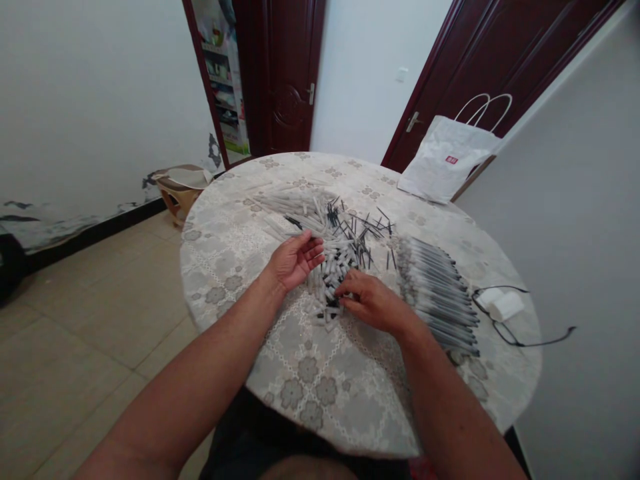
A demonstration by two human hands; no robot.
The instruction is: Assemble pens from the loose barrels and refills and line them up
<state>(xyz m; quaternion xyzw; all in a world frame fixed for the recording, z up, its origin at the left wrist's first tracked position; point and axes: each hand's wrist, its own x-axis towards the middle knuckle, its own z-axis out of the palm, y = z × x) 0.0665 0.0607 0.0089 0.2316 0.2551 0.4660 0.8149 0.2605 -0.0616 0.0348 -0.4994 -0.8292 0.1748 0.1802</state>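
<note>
My left hand (pixel 296 261) is turned palm up over the left side of a heap of small pen caps (pixel 337 270), its fingers loosely bent and apart. Nothing shows in its palm. Reaching into the right edge of the caps, my right hand (pixel 373 299) has its fingertips pinched together; whatever is between them is too small to make out. Beyond the left hand lie many clear pen barrels (pixel 287 203). Thin black refills (pixel 367 230) are scattered behind the caps. To the right, a neat row of assembled-looking pens (pixel 440 290) lies side by side.
A round table with a flowered cloth (pixel 310 393) carries everything. Eyeglasses (pixel 505 337) and a white folded tissue pack (pixel 505 305) lie at the right edge. A white paper bag (pixel 450 160) stands at the back right. A wooden stool (pixel 177 193) is beside the table.
</note>
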